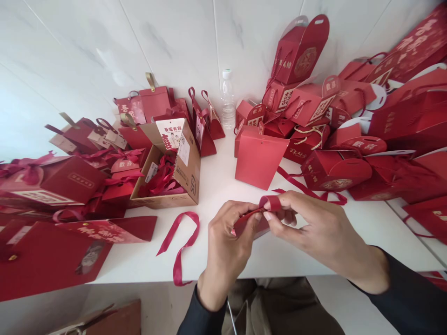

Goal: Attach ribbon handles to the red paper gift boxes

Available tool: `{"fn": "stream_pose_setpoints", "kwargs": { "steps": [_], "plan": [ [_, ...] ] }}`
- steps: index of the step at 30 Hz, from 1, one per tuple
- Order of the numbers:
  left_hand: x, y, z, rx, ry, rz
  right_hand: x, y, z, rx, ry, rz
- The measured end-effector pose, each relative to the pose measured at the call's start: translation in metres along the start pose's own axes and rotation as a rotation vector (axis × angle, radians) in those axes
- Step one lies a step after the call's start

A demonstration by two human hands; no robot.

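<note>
My left hand [226,239] is closed around a small red gift box [256,227], its thumb and fingers pressing the top edge. A dark red strap [271,203] forms a loop at that edge. My right hand [316,225] pinches the strap between thumb and index finger, on the right side of the box. Both hands meet just above the front of the white table [289,260], and they hide much of the held box. Just beyond them stands a plain red box [261,160] with a small hole near its top. A loose red ribbon [177,265] hangs over the table's front edge at left.
An open cardboard box [190,167] with red ribbons inside stands left of centre. Red gift boxes [70,181] crowd the left side, and more red boxes [335,170] are piled at right. A clear plastic bottle [228,100] stands by the wall. Another ribbon [303,188] lies behind my right hand.
</note>
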State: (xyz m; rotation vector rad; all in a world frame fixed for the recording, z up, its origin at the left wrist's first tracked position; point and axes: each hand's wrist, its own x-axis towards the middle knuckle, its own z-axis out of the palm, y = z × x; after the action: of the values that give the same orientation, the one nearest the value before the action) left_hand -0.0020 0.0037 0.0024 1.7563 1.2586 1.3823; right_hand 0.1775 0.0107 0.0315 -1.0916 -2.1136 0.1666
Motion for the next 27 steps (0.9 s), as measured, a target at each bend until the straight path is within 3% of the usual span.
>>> {"fn": "stream_pose_setpoints", "kwargs": {
  "steps": [8,21,27],
  "plan": [
    [0.000,0.000,0.000,0.008,0.005,-0.003,-0.001,0.003,-0.006,0.055,-0.070,0.026],
    [0.003,0.000,0.001,-0.007,0.020,0.001,-0.001,0.007,-0.002,-0.005,-0.033,-0.121],
    [0.002,0.005,-0.004,-0.028,-0.078,-0.028,-0.003,0.010,0.000,-0.048,-0.006,-0.166]
  ]
}}
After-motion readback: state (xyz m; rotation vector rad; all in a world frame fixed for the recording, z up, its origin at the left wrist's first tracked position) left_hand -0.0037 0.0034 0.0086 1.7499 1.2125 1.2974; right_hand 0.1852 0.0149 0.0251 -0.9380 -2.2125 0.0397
